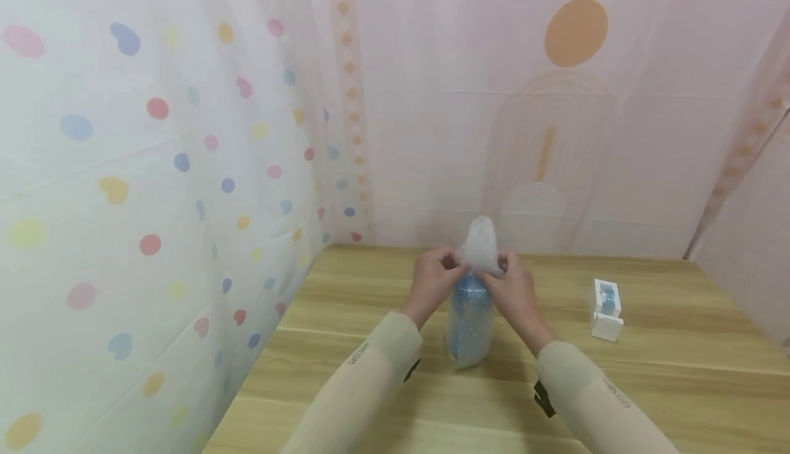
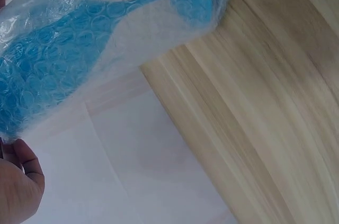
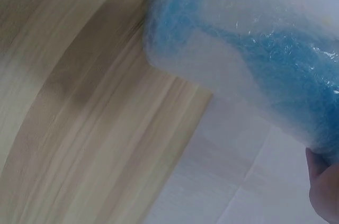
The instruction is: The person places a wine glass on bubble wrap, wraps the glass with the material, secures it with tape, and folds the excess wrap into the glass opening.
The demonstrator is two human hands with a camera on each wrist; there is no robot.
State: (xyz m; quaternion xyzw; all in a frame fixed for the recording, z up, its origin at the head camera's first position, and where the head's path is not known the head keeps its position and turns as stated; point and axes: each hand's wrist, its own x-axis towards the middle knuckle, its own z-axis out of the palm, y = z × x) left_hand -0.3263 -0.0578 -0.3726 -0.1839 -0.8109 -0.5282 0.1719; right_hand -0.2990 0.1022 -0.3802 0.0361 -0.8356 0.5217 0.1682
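Observation:
A tall blue and clear object (image 1: 472, 327) stands upright on the table, wrapped all round in bubble wrap (image 1: 481, 241). The loose top end of the wrap sticks up above it. My left hand (image 1: 430, 282) pinches the wrap on the left side near the top, thumb toward the middle. On the right side, my right hand (image 1: 514, 293) pinches it at about the same height. Up close in the left wrist view, bubbles (image 2: 58, 44) cover the blue part, and curled fingers (image 2: 26, 163) sit at the wrap's edge. What exactly is inside stays hidden by the wrap.
On the right of the wooden table (image 1: 370, 282) sits a small white box (image 1: 607, 327) with a light blue piece in its top. A dotted curtain (image 1: 185, 166) hangs along the left, and a pale patterned curtain (image 1: 432, 132) behind the table's back edge.

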